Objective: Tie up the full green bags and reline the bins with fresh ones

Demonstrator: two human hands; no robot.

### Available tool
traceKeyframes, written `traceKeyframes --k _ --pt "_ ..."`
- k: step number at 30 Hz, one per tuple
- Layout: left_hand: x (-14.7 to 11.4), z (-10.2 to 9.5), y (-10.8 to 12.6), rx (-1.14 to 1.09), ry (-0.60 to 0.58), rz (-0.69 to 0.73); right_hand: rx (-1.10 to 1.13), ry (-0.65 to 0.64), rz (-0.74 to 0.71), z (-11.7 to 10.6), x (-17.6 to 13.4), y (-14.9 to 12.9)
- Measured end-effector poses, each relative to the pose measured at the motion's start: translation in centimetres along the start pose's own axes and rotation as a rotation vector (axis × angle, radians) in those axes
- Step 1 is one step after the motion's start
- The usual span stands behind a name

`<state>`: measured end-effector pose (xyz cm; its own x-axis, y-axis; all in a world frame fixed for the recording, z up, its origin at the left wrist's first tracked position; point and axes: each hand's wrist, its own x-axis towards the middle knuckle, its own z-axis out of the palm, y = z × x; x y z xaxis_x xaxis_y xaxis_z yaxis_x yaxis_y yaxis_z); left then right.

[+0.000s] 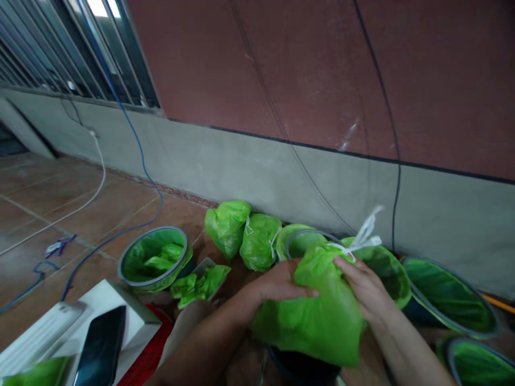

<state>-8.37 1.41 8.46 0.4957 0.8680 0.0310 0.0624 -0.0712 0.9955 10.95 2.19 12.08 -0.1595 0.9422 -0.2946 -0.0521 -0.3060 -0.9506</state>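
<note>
A full bright green plastic bag (314, 316) sits in front of me, its neck tied with a white string (364, 236) that sticks up to the right. My left hand (277, 281) presses flat against the bag's left side. My right hand (366, 289) grips the bag's upper right, near the tied neck. The bag rests over a dark round container (301, 367) that is mostly hidden beneath it.
Two tied green bags (227, 225) (259, 241) lean at the grey wall base. Green-lined round pots (155, 260) (446, 295) (478, 362) stand on the tiled floor. A dark phone (100, 351) lies on a white box at lower left. Blue and white cables (120, 230) trail across the floor.
</note>
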Motion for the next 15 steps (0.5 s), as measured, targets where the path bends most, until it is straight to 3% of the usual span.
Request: traceKeyframes --k 2,6,8,12,15 --pt "0.2 -1.9 0.5 0.0 0.159 0.014 -0.072 -0.046 -0.093 2.7 2.3 -3.1" --pt "0.4 -6.5 1.2 0.21 0.676 0.057 -0.16 -0.049 -0.316 6.8 7.7 -8.7" --pt "0.4 -8.3 0.9 0.328 0.808 0.027 -0.199 -0.044 -0.424 7.8 10.8 -10.7" --pt "0.4 -10.0 -0.9 0.418 0.811 -0.174 -0.343 -0.031 -0.543 8.6 17.8 -11.3" --pt "0.5 -10.0 -1.7 0.442 0.695 -0.369 -0.729 0.115 -0.494 9.3 22.5 -7.4"
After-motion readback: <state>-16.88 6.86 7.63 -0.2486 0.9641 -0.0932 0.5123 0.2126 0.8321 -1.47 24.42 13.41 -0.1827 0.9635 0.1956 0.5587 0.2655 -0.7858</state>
